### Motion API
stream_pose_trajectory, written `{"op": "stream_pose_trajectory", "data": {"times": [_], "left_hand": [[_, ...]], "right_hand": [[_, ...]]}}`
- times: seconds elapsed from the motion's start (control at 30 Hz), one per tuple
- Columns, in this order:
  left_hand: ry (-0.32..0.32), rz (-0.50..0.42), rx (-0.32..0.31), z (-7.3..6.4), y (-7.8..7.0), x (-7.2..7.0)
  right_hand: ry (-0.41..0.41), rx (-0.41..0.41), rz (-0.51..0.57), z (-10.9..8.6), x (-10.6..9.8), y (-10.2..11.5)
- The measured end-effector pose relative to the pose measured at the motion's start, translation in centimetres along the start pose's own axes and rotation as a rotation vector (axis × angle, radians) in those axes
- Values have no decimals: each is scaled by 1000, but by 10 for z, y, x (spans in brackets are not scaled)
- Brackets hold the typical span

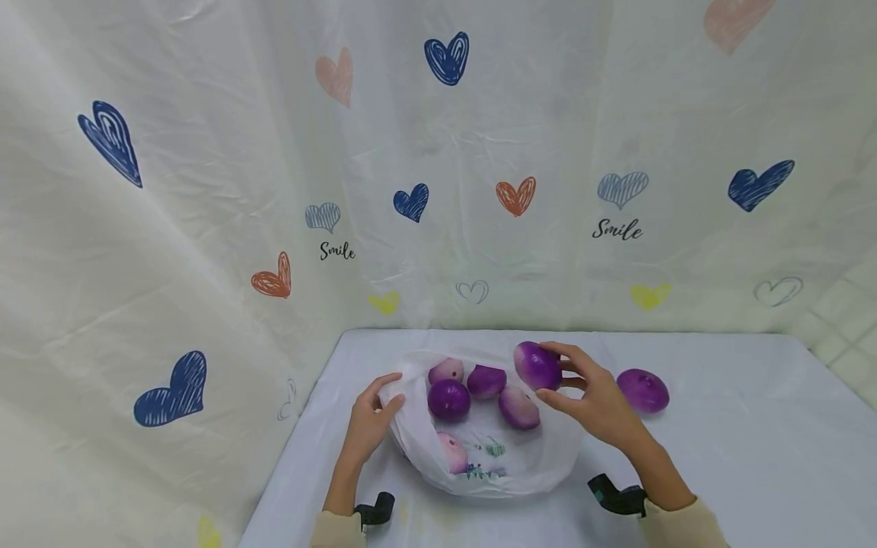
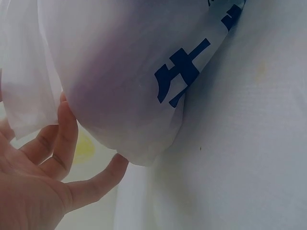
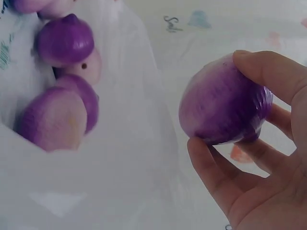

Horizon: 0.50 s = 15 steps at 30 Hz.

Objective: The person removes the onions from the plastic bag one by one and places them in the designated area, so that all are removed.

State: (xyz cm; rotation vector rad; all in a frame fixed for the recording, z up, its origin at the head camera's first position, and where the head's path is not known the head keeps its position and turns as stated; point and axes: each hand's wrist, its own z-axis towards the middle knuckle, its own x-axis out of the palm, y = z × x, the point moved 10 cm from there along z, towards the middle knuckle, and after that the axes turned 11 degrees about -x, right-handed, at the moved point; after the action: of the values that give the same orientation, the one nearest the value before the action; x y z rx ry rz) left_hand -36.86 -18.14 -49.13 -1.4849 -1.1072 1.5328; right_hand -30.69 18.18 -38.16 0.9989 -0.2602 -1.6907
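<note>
A white plastic bag [image 1: 558,457] stands with its mouth wide and several purple onions inside, among them a dark onion [image 1: 449,400] and a paler onion [image 1: 519,408]. My left hand [image 1: 371,423] holds the bag's left rim, fingers and thumb against the plastic; in the left wrist view the bag hides some fingertips. Over the bag's right far side, my right hand [image 1: 594,396] grips a purple onion [image 3: 225,103] between thumb and fingers. That onion is held up, apart from the others in the right wrist view.
One more purple onion [image 1: 642,391] lies on the white-covered table [image 1: 747,449], right of the bag. Behind the table hangs a pale curtain [image 1: 562,259] printed with hearts. Black wrist mounts [image 1: 617,496] sit at both wrists.
</note>
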Motion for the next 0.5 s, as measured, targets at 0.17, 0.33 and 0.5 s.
{"op": "stream_pose_trajectory", "data": {"times": [0.17, 0.33, 0.5], "left_hand": [[8, -3, -1, 1, 0, 3], [19, -7, 1, 1, 0, 4], [15, -21, 3, 1, 2, 1]], "right_hand": [[-29, 26, -34, -4, -21, -5], [-61, 50, -46, -8, -37, -10], [-79, 87, -52, -11, -47, -23]]}}
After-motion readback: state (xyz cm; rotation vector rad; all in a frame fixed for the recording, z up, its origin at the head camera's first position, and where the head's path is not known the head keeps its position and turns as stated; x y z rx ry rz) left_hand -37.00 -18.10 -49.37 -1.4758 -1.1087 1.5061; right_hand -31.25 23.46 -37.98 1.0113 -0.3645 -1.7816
